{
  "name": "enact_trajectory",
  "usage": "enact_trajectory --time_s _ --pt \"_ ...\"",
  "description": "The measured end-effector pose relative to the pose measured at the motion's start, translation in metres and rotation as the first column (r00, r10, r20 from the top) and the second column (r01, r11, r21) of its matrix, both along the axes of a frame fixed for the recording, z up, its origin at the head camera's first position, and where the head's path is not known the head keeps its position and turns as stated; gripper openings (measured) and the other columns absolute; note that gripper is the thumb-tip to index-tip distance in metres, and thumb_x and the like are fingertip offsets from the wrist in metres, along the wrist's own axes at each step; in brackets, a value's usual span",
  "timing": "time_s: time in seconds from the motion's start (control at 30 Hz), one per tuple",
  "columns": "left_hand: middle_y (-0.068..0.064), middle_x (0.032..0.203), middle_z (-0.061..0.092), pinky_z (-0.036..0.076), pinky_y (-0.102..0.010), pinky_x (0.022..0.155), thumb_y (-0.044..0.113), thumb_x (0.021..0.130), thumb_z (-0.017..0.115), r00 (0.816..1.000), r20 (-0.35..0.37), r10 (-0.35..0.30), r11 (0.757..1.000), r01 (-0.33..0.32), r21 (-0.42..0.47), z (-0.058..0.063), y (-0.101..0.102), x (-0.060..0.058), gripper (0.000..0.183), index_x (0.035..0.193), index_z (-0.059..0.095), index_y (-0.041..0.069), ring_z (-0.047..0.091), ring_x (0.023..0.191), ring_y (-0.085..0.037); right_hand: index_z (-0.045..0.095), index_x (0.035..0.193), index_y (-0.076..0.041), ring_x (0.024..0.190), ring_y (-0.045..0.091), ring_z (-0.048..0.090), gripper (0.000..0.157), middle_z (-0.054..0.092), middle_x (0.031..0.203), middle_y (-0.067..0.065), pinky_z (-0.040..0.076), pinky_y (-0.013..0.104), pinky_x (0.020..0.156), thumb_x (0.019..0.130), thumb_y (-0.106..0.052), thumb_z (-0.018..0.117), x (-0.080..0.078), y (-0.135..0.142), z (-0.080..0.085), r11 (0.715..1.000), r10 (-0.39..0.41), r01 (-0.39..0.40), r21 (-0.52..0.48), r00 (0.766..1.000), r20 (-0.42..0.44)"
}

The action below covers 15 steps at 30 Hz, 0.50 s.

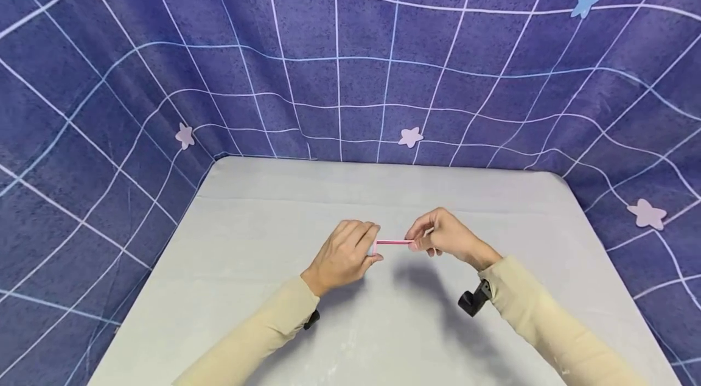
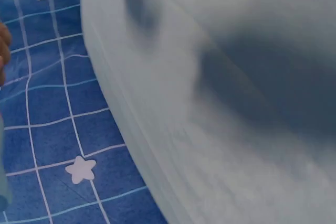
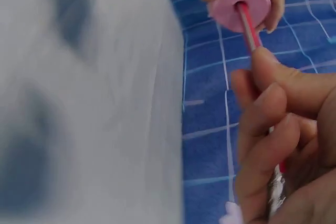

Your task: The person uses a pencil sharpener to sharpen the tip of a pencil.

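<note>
Near the middle of the head view, my left hand grips a pencil sharpener with a round pink face and a pale blue body. A red pencil with a silvery stripe runs from the hole in that pink face to my right hand. Thumb and fingertips of the right hand pinch the pencil, while its other fingers curl loosely behind. The right wrist view shows the pencil inside the sharpener's hole; its tip is hidden. Only a sliver of pale blue body shows in the left wrist view.
Both hands are above a table covered with a pale cloth, on which their shadows fall. A blue curtain with grid lines and stars surrounds the back and sides. A black wrist camera hangs at the right cuff.
</note>
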<state>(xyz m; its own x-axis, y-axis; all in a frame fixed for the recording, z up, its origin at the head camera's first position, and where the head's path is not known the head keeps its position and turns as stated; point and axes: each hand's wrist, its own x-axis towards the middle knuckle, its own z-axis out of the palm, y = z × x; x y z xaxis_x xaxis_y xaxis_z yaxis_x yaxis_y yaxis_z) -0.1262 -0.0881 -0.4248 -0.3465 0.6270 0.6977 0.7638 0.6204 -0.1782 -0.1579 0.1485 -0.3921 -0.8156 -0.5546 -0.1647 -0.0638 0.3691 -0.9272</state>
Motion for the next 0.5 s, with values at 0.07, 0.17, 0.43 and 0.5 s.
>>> enact_trajectory --time_s 0.07,0.17,0.43,0.5 --pt "-0.010 0.096 0.061 0.044 -0.031 0.078 0.036 0.076 0.064 0.999 -0.052 -0.015 1.000 0.014 -0.015 0.000 0.001 0.000 0.049 0.105 0.058 -0.003 0.056 0.085 -0.021 0.065 0.088 0.006 0.040 0.008 0.045 0.020 0.058 0.056 0.000 0.032 0.019 0.036 0.072 -0.005 0.069 0.000 0.003 -0.002 1.000 0.009 -0.006 -0.020 0.991 0.135" --pt "-0.011 0.097 0.062 0.045 -0.031 0.079 0.036 0.077 0.062 0.996 -0.089 -0.024 0.999 0.021 -0.038 0.001 0.002 -0.002 0.049 0.107 0.058 -0.003 0.057 0.086 -0.022 0.065 0.089 0.003 0.040 0.007 0.044 0.019 0.057 0.054 -0.003 0.030 0.018 0.036 0.073 -0.006 0.068 0.000 0.006 -0.003 0.999 0.013 -0.003 -0.040 0.971 0.239" --pt "-0.010 0.100 0.060 0.044 -0.031 0.080 0.039 0.074 0.067 0.998 0.021 0.051 0.997 -0.049 -0.063 0.012 -0.004 -0.008 0.054 0.109 0.057 -0.002 0.056 0.089 -0.021 0.064 0.090 -0.001 0.056 0.016 0.056 0.019 0.064 0.073 0.009 0.045 0.027 0.047 0.073 -0.009 0.071 0.002 -0.003 -0.001 0.999 -0.048 0.046 -0.017 0.993 -0.112" --pt "-0.009 0.099 0.061 0.044 -0.031 0.080 0.039 0.074 0.067 0.996 0.062 0.063 0.996 -0.060 -0.059 0.016 -0.006 -0.009 0.054 0.109 0.057 -0.001 0.056 0.089 -0.021 0.064 0.086 -0.005 0.059 0.013 0.057 0.017 0.064 0.073 0.007 0.045 0.026 0.049 0.071 -0.008 0.073 0.004 -0.006 -0.003 0.996 -0.088 0.086 -0.018 0.954 -0.286"
